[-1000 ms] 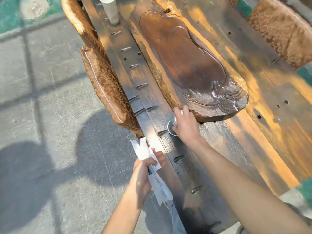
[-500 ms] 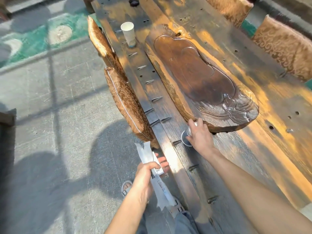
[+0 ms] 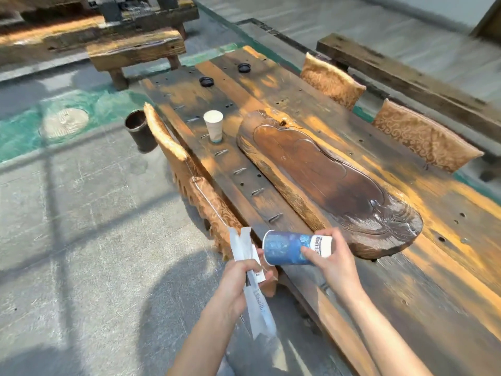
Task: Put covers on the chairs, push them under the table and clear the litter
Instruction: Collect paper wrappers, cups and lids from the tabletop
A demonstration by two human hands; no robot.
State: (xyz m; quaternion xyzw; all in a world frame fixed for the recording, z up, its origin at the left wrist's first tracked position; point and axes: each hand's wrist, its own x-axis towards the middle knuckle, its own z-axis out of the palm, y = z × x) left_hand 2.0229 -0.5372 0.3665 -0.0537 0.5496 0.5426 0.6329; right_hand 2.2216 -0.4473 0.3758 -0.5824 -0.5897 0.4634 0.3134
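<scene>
Right hand [image 3: 334,263] has lifted blue cup [image 3: 291,247], apparently off table [image 3: 406,280]

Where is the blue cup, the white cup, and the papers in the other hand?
blue cup [image 3: 287,248], head view, on its blue side.
white cup [image 3: 214,130], head view, on its side wall.
papers [image 3: 256,308], head view, on the strip below the left hand.
</scene>
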